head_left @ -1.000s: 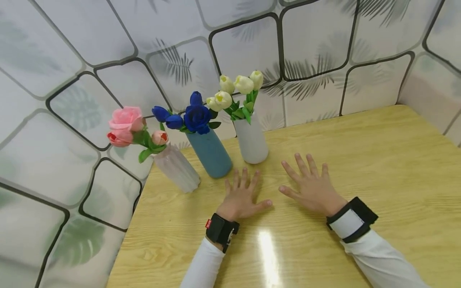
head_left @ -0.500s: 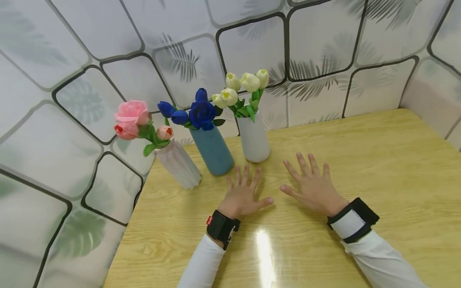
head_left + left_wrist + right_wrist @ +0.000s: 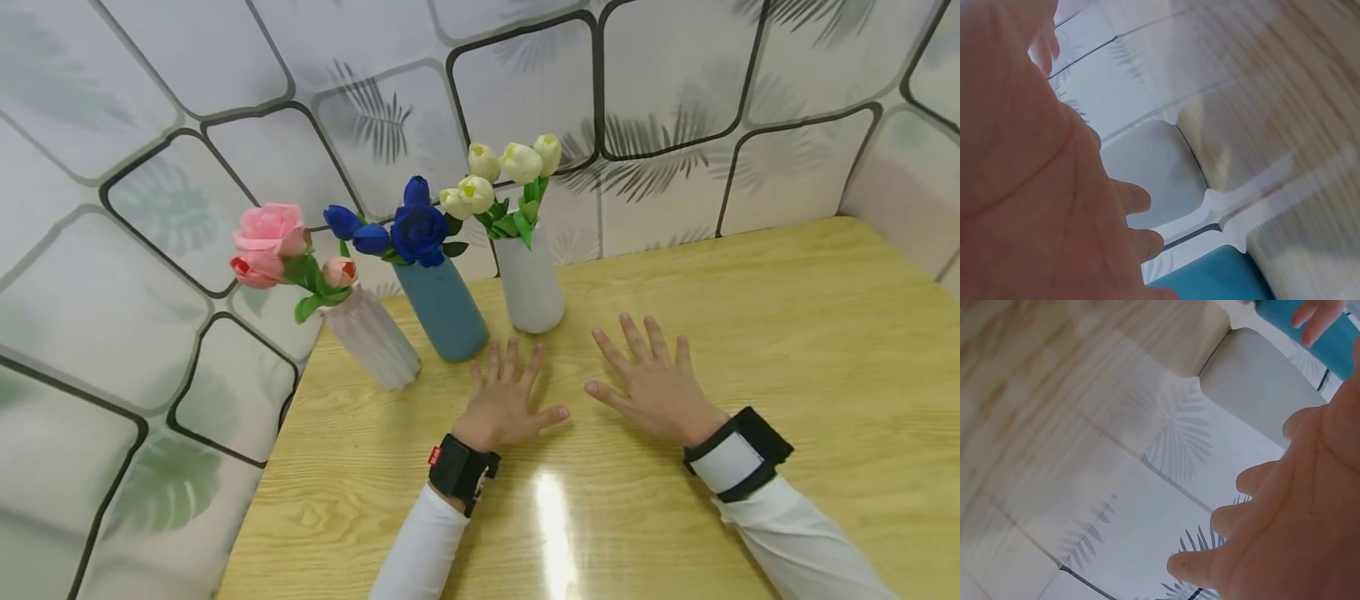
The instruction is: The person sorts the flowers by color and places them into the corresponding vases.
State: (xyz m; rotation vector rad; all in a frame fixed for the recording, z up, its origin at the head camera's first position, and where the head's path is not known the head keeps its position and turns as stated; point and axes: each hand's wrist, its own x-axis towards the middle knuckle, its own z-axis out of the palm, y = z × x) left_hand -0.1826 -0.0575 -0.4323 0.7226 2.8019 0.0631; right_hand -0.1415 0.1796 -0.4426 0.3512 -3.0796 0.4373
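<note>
Palm down with spread fingers, my left hand [image 3: 501,408] is over the table [image 3: 360,492], its fingertips just in front of the blue vase [image 3: 444,312] and the white vase [image 3: 531,287]. My right hand [image 3: 654,387] is spread likewise to the right of the white vase. Neither hand holds anything. The blue vase carries blue flowers [image 3: 418,233], the white one cream tulips [image 3: 521,162]. At the left, a pale ribbed vase [image 3: 372,340] bears pink flowers [image 3: 270,232]. In the left wrist view the palm [image 3: 1029,175] shows beside the vases, and the right wrist view shows the other palm [image 3: 1297,519].
Behind the table rises a wall [image 3: 517,83] with a stone-shape and leaf pattern, and it continues along the left side. A bright light reflection [image 3: 555,533] lies on the wood between the forearms. Each wrist wears a black strap [image 3: 738,454].
Both hands and the vases keep their places on the table. The head view has shifted slightly, so the vases and flowers appear a little higher and further right than one second ago.
</note>
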